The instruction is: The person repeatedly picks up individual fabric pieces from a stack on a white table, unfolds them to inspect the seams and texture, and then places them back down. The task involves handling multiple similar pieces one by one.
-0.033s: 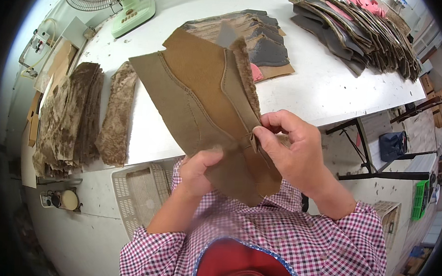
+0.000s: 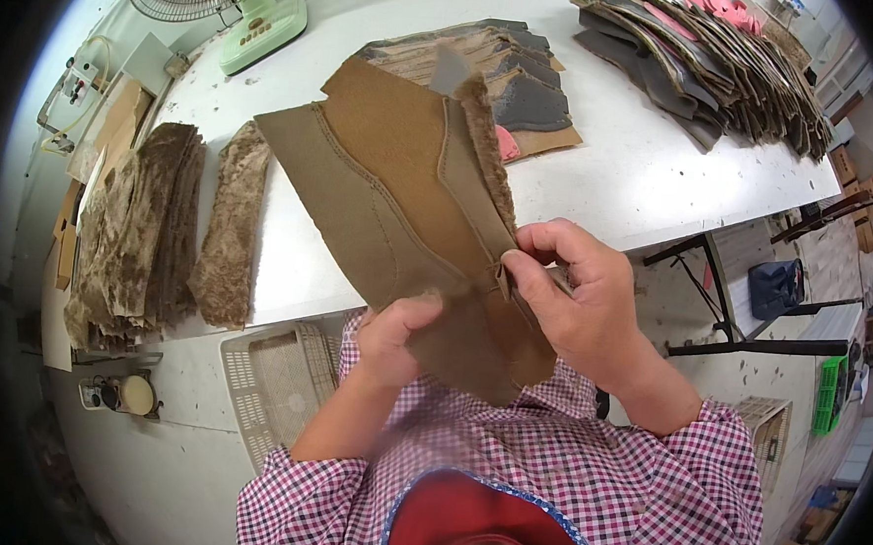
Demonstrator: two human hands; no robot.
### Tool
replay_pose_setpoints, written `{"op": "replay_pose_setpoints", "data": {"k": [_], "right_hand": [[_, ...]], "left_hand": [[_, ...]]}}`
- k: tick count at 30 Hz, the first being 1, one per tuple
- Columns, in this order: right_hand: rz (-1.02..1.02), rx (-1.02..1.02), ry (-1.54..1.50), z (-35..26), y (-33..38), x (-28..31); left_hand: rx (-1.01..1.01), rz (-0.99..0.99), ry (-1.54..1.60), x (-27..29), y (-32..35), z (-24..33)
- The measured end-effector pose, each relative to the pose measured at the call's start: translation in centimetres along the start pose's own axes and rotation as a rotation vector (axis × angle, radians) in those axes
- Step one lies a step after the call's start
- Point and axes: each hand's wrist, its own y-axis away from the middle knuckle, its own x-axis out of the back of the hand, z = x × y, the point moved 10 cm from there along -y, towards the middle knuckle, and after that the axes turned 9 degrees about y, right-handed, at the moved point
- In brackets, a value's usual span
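Between my hands, over my lap, is a stitched boot upper (image 2: 391, 191) with olive-brown outer panels and a lighter tan strip down its middle. Brown fleece shows along its right edge. My left hand (image 2: 395, 337) is closed on its lower left edge, thumb on top and fingers hidden underneath. With thumb and forefinger, my right hand (image 2: 578, 295) pinches the right edge, where a small flap sticks up by a seam. Behind the upper, on the white table (image 2: 628, 199), lies a stack of grey and fleece-lined pieces (image 2: 525, 99).
Brown fleece pieces (image 2: 143, 228) are piled at the table's left, beside a single fleece strip (image 2: 230, 227). A larger heap of dark pieces (image 2: 703, 79) fills the far right. A green-based fan (image 2: 261, 34) stands at the back left. Below the front edge sits a plastic crate (image 2: 257, 391).
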Motion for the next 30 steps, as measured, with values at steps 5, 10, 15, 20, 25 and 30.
{"op": "replay_pose_setpoints", "data": {"k": [5, 10, 15, 20, 25, 30], "right_hand": [[0.046, 0.019, -0.042, -0.4, 0.6, -0.4], [-0.043, 0.117, 0.010, -0.2, 0.0, -1.0], [-0.097, 0.239, 0.107, -0.6, -0.1, -1.7], [-0.252, -0.014, -0.004, 4.0, 1.3, -3.8], [-0.279, -0.028, -0.038, 3.1, -0.9, -2.4], [-0.306, -0.215, -0.644, 3.9, -4.9, -4.8]], "left_hand": [[-0.070, -0.051, -0.206, -0.7, -0.1, 0.3], [-0.245, -0.081, 0.102, -1.5, -0.7, 3.4], [-0.175, -0.036, 0.174, 0.1, -4.3, 6.8], [-0.091, 0.084, 0.199, 2.4, -4.2, 4.9], [-0.052, 0.024, 0.312, 1.5, -3.0, 4.4], [0.070, -0.093, 0.422, -0.3, -1.9, 2.8]]}}
